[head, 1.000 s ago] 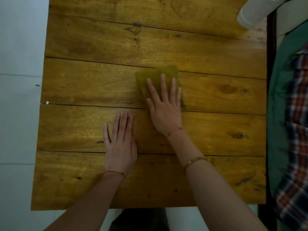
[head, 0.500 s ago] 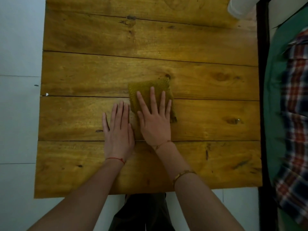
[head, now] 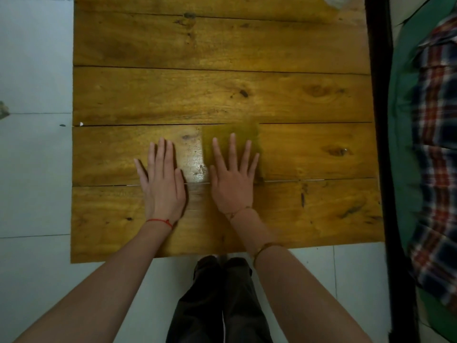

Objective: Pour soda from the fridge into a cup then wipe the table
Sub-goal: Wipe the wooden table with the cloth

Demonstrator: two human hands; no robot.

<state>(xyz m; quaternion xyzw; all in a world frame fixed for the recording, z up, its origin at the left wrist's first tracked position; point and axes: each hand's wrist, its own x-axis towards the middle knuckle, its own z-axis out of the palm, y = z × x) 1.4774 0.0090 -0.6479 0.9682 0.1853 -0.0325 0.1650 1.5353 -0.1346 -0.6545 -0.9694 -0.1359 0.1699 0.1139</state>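
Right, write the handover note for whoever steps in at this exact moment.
Left hand: flat on the wooden table, fingers straight, holding nothing.
Right hand: fingers spread, pressing the olive cloth flat on the table beside the left hand.
Cup: only a blurred pale rim shows at the far right corner; its contents cannot be seen.
Done: wiping is under way; a wet sheen lies between the hands.
Left: wipe the rest of the top, probably the far planks and right side, then put the cloth away.

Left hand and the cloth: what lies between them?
Head view: only a bare, shiny strip of table separates the left hand from the cloth under the right hand.
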